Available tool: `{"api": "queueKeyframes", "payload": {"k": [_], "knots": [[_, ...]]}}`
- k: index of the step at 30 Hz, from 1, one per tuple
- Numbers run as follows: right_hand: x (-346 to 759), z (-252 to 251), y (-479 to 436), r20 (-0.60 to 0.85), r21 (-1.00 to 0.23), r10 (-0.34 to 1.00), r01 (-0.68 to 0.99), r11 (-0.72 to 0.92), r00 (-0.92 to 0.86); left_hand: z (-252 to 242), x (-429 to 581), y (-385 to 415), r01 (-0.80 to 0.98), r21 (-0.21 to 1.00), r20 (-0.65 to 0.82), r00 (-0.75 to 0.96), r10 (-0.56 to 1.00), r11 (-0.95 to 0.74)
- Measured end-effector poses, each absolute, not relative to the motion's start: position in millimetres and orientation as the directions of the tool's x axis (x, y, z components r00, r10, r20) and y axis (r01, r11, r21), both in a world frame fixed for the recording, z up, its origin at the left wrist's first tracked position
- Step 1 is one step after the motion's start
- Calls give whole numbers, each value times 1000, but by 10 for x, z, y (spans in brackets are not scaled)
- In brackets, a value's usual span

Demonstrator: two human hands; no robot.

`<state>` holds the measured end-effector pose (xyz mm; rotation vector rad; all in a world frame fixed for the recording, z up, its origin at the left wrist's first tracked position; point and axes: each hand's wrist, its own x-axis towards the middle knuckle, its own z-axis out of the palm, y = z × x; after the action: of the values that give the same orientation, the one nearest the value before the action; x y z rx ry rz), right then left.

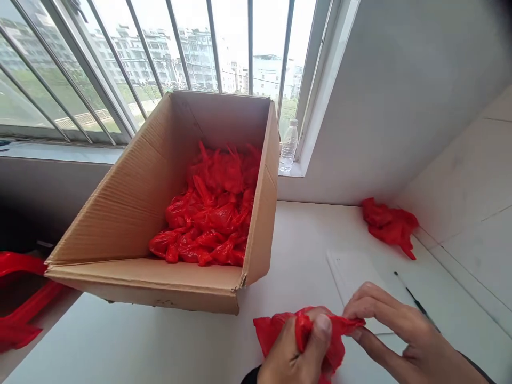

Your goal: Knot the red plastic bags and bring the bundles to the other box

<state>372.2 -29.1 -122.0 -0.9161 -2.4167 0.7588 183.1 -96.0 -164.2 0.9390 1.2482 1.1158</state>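
Low in the head view, a thin red plastic bag (276,330) is stretched between my two hands above the white table. My left hand (298,349) is closed around its bunched middle, the thumb pressing on a red fold. Pinched between the thumb and fingertips of my right hand (396,330) is a twisted end of the same bag. Whether anything is inside the bag cannot be made out. Beyond my hands stands an open cardboard box (256,213), holding a heap of knotted red plastic bags (212,208).
A crumpled red bag (390,221) lies by the wall at the back right. Paper (356,272) and a black pen (418,301) rest near my right hand. A clear bottle (288,144) stands on the sill of the barred window. More red plastic (28,309) hangs at the left edge.
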Motion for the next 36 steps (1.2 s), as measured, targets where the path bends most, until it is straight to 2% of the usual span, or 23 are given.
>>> {"api": "queueKeyframes", "payload": {"k": [2, 4, 6, 10, 13, 15, 18, 20, 23, 28, 30, 33, 36], "knots": [[3768, -1268, -317, 184, -653, 721, 464, 598, -669, -1631, 1759, -887, -248, 932, -239, 126, 963, 264], [3797, -1317, -341, 127, -678, 714, 465, 570, -689, -1638, 1695, -816, -248, 946, -160, 203, 966, 209], [3783, -1371, -335, 82, -744, 693, 418, 521, -716, -1650, 1653, -776, -129, 987, -66, 237, 969, 99], [3660, -1546, -217, 135, -872, 664, 230, 432, -735, -1658, 1647, -790, 57, 996, 50, 253, 966, -66], [3571, -1711, -132, 76, -915, 700, 230, 333, -710, -1708, 1679, -816, 188, 970, 115, 206, 972, -155], [3540, -1812, -109, 24, -942, 732, 229, 244, -681, -1802, 1703, -815, 355, 893, 253, 111, 961, -276], [3527, -1935, -99, -71, -966, 726, 228, 121, -684, -2000, 1734, -797, 598, 700, 500, -20, 866, -390], [3524, -1984, -89, -99, -973, 684, 215, 87, -723, -2109, 1749, -785, 662, 638, 551, -37, 834, -392], [3514, -1992, -69, -53, -973, 660, 188, 136, -749, -2173, 1752, -776, 675, 624, 536, -2, 844, -394], [3595, -1965, -75, 117, -890, 741, 262, 373, -661, -2235, 1654, -878, 773, 511, 416, 160, 895, -376], [3714, -2030, -77, 132, -857, 771, 319, 405, -624, -2356, 1551, -1020, 822, 462, 357, 170, 919, -332], [3942, -2222, -79, -1, -835, 845, 465, 293, -534, -2590, 1375, -1307, 886, 414, 310, 79, 947, -209], [4049, -2409, -157, -145, -836, 898, 536, 114, -416, -2726, 1345, -1505, 894, 443, 236, -51, 970, -61]]}}
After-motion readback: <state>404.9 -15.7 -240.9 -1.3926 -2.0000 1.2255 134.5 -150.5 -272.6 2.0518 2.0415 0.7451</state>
